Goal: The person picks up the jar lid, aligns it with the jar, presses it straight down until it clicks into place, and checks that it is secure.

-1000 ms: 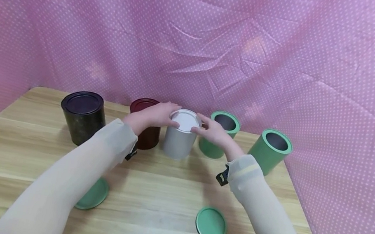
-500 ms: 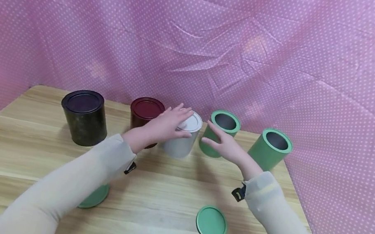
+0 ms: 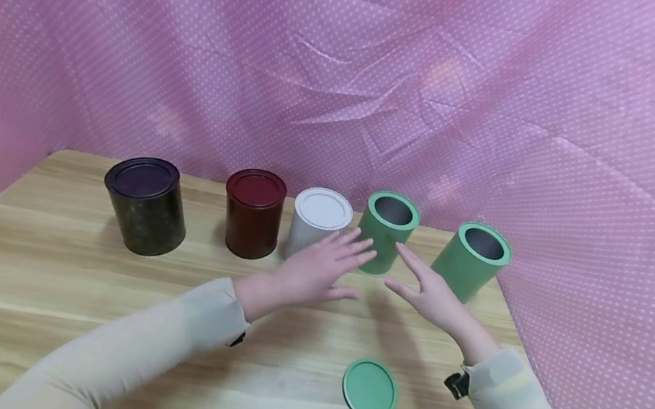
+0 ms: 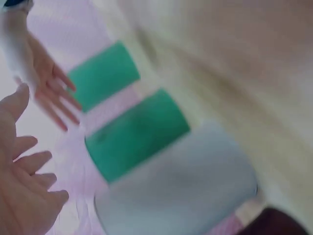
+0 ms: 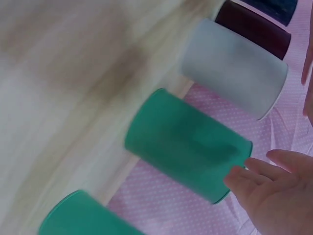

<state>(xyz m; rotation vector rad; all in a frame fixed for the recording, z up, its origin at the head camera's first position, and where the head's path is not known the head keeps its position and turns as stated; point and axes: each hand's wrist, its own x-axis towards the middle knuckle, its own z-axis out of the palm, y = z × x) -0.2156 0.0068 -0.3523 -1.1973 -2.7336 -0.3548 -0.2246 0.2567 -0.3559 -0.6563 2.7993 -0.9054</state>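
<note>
My left hand [image 3: 315,275] is spread in the air in front of a white lidded can [image 3: 323,209], overlapping its lower part in the head view. Both hands hold nothing. My right hand [image 3: 434,300], fingers extended, hovers before the gap between two green cans without lids: a middle one [image 3: 384,247] and a right one [image 3: 464,269]. In the right wrist view its fingertips overlap the rim of the middle green can [image 5: 188,144]. A round green lid [image 3: 369,390] lies on the table below the hands. A second green lid is hidden behind my left forearm.
A dark red can [image 3: 251,227] and a wider black can [image 3: 148,224], both lidded, stand at the left of the row. The wooden table [image 3: 14,266] ends at a pink dotted cloth [image 3: 350,77] behind and on both sides.
Both hands have left the white can's lid and moved to the right and nearer, towards the green cans. The left forearm now covers the left green lid. The cans have stayed put.
</note>
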